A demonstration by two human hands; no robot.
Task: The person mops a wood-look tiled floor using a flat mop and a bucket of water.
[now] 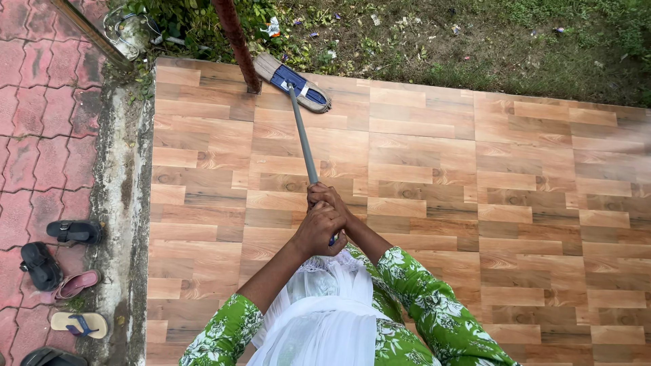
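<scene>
I hold a flat mop by its grey handle with both hands. My left hand grips the lower end of the handle, close to my body. Just above it, my right hand wraps the handle too. The mop head, blue with a beige pad, lies on the wood-pattern tiled floor at its far edge, beside a reddish-brown post. My sleeves are green with white flowers, over a white garment.
Several sandals and slippers lie on the red paving at the left, below a concrete curb. Grass and litter border the floor's far edge. A thin pole leans at the top left.
</scene>
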